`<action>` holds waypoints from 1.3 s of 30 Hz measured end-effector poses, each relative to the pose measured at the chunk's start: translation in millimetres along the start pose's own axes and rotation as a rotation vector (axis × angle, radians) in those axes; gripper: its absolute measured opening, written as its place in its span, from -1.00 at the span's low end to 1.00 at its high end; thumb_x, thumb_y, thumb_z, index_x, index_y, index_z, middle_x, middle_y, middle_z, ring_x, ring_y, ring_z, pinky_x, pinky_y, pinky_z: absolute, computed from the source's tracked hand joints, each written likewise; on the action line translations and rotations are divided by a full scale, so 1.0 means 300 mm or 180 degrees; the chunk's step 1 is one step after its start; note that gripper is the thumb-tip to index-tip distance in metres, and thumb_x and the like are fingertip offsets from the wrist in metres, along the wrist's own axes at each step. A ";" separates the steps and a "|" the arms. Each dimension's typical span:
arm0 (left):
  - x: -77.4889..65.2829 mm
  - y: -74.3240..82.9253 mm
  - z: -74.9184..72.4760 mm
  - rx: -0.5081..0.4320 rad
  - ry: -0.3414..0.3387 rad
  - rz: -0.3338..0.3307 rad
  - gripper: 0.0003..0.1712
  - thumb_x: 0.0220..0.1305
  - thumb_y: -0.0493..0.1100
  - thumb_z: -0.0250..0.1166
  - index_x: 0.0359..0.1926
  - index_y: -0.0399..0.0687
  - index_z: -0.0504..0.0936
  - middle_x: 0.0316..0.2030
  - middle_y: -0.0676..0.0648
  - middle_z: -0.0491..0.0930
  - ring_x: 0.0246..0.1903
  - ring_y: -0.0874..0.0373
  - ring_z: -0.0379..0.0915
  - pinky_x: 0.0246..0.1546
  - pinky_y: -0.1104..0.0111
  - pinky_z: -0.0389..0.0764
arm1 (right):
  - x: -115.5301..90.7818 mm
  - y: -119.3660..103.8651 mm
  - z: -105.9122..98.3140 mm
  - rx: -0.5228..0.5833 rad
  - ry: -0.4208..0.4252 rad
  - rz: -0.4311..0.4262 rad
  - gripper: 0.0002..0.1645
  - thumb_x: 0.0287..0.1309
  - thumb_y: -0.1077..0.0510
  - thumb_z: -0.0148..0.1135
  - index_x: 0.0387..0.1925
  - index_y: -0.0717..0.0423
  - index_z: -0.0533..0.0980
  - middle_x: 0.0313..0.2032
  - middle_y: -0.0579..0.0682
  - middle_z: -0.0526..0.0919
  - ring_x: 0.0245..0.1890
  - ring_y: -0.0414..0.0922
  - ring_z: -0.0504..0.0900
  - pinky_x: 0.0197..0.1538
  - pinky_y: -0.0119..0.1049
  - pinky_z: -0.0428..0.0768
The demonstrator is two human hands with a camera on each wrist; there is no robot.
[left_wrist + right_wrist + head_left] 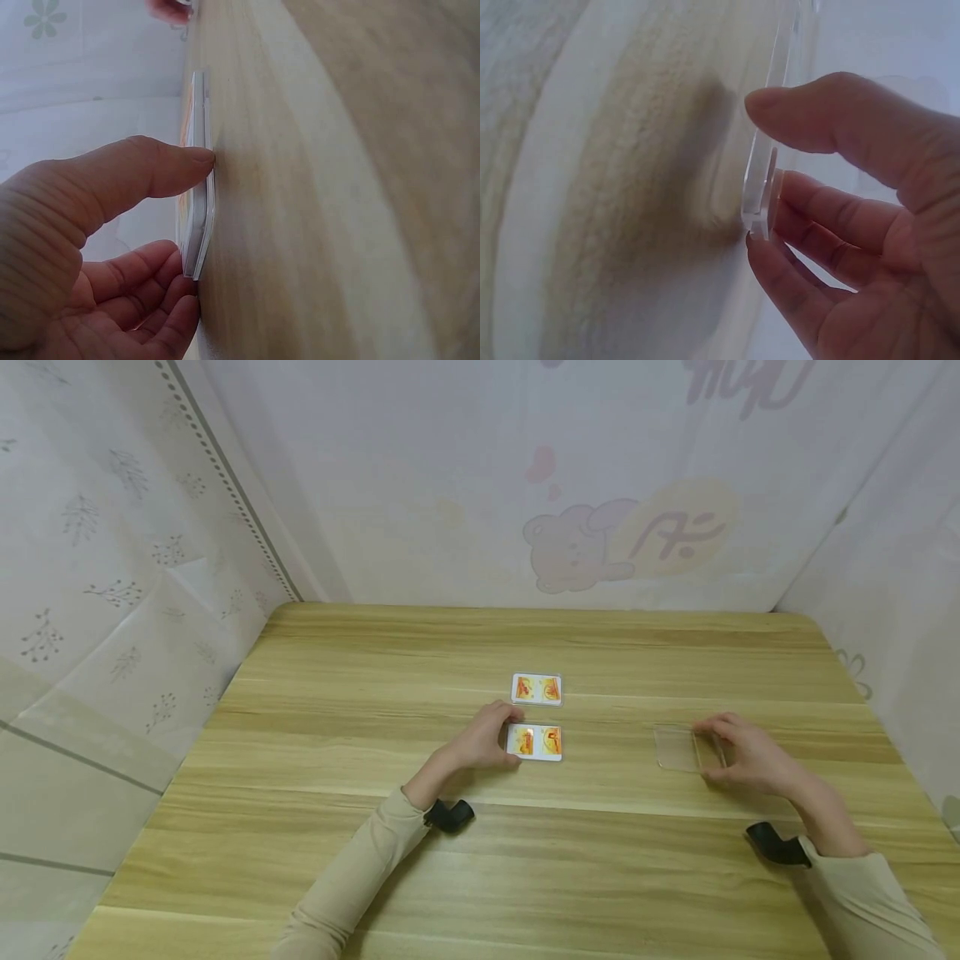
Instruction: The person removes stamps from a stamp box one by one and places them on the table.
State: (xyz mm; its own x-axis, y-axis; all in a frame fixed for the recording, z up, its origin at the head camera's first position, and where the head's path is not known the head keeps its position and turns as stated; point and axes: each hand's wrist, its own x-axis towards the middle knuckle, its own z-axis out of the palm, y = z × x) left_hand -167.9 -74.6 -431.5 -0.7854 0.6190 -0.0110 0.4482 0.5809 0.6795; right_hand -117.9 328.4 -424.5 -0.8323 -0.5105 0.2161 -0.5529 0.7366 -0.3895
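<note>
My left hand (482, 739) grips the left end of a flat clear case (542, 753) lying on the table, its thumb and fingers on opposite edges. Inside the case is a white card with two orange-yellow pictures. A second such case (537, 690) lies just beyond it, untouched. To the right, my right hand (753, 760) pinches a clear plastic piece (759, 184) between thumb and fingers, and its shadow falls on the wood. Another transparent rectangle (675, 748) shows just left of the held piece, overlapping it in the head view.
The wood-grain table (420, 868) stands against a pale printed curtain (420, 485) at the back, with more patterned cloth at both sides. A black curved mount (450, 817) sits at the left wrist, another black mount (777, 846) at the right.
</note>
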 end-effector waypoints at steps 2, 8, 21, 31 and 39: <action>-0.001 0.001 0.000 -0.0008 0.0005 0.0006 -0.30 -0.16 -0.32 0.50 0.06 -0.38 0.41 -0.02 -0.21 0.43 0.02 -0.04 0.31 0.13 0.19 0.31 | 0.000 0.002 0.001 -0.0004 -0.0042 0.0049 -0.27 -0.47 0.26 0.59 -0.11 0.38 0.50 -0.19 0.16 0.55 -0.21 0.08 0.51 -0.19 -0.38 0.46; -0.003 0.004 -0.001 -0.0056 0.0006 0.0002 -0.31 -0.16 -0.33 0.49 0.05 -0.38 0.41 -0.03 -0.21 0.43 0.01 -0.04 0.31 0.12 0.18 0.32 | 0.003 0.003 0.002 -0.0004 -0.0113 0.0108 -0.29 -0.45 0.25 0.59 -0.12 0.38 0.51 -0.20 0.16 0.54 -0.26 0.03 0.50 -0.25 -0.21 0.48; -0.005 0.003 0.000 -0.0002 0.0019 0.0026 -0.31 -0.16 -0.32 0.49 0.04 -0.37 0.42 -0.04 -0.20 0.44 0.00 -0.04 0.32 0.11 0.18 0.32 | 0.005 -0.011 -0.002 -0.0019 -0.0207 0.0176 -0.30 -0.42 0.29 0.56 -0.10 0.41 0.49 -0.18 0.24 0.52 -0.20 0.17 0.51 -0.20 0.02 0.47; -0.002 -0.002 0.004 -0.0004 0.0022 0.0013 -0.31 -0.16 -0.33 0.50 0.05 -0.37 0.41 -0.03 -0.20 0.44 0.01 -0.02 0.32 0.12 0.20 0.33 | 0.011 -0.029 0.000 0.0003 -0.0128 0.0185 -0.26 -0.39 0.28 0.56 -0.06 0.49 0.46 -0.15 0.31 0.50 -0.17 0.24 0.50 -0.17 0.13 0.47; -0.002 0.000 0.002 -0.0037 0.0023 0.0007 -0.30 -0.17 -0.33 0.49 0.05 -0.38 0.41 -0.03 -0.20 0.44 0.01 -0.03 0.31 0.12 0.20 0.32 | 0.046 -0.069 0.011 -0.0070 0.0220 -0.0137 -0.32 -0.39 0.33 0.54 -0.08 0.43 0.49 -0.19 0.24 0.56 -0.22 0.15 0.54 -0.25 0.04 0.50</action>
State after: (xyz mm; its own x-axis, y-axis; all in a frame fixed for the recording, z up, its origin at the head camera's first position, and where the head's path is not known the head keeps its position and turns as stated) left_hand -167.1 -74.6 -431.8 -0.7875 0.6163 -0.0043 0.4449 0.5734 0.6879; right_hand -117.6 304.7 -416.3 -0.8081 -0.5105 0.2938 -0.5882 0.7246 -0.3591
